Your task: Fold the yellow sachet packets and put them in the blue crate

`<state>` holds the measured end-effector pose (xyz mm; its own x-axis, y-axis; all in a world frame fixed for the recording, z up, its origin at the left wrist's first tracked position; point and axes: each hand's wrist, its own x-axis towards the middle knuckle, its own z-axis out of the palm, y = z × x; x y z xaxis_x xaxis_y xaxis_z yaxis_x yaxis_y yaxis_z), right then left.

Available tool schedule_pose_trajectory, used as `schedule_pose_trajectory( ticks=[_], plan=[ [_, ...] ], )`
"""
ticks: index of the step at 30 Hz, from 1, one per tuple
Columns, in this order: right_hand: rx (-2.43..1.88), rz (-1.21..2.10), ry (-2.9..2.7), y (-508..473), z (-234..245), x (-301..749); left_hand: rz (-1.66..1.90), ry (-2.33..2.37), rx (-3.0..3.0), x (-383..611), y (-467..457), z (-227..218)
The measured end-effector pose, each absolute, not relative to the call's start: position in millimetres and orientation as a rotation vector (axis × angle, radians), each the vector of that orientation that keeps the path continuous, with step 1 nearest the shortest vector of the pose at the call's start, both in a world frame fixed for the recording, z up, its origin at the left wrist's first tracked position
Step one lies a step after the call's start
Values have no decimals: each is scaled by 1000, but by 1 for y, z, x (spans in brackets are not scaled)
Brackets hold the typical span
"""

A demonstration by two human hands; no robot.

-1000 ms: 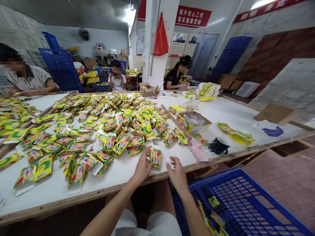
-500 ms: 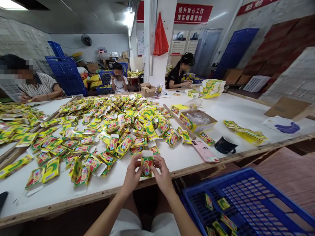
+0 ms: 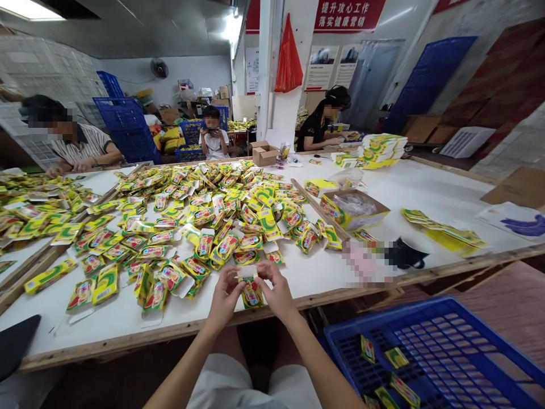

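Note:
Both my hands hold one small yellow-green carton (image 3: pixel 252 292) just above the near edge of the white table (image 3: pixel 306 272). My left hand (image 3: pixel 224 296) pinches its left side and my right hand (image 3: pixel 277 292) its right side, with fingers at the white top flap. Beyond them a wide heap of the same flat cartons (image 3: pixel 200 216) covers the table's middle. A blue plastic crate (image 3: pixel 430 358) stands low at my right and holds a few folded cartons (image 3: pixel 395 358).
An open yellow box with a plastic bag (image 3: pixel 355 209), a black cup (image 3: pixel 404 254) and a stack of flat cartons (image 3: pixel 443 233) lie to the right. A person in a striped shirt (image 3: pixel 80 149) sits far left; two more people sit at the back.
My hands went from reaching for a carton on the table to lifting it together; now my fingers are bending its top flap. The view shifted slightly left.

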<state>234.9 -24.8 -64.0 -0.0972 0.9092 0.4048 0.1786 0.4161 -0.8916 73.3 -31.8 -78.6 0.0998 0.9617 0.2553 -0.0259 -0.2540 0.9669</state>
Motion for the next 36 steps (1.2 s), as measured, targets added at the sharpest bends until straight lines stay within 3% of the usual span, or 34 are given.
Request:
schedule_pose_trajectory(
  ticks=[22, 36],
  plan=[
    [-1082, 777, -1608, -25, -61, 237, 1301, 1181, 1547, 86, -34, -66],
    [-1060, 811, -1586, -31, -73, 232, 1284, 1093, 1567, 77, -33, -84]
  ],
)
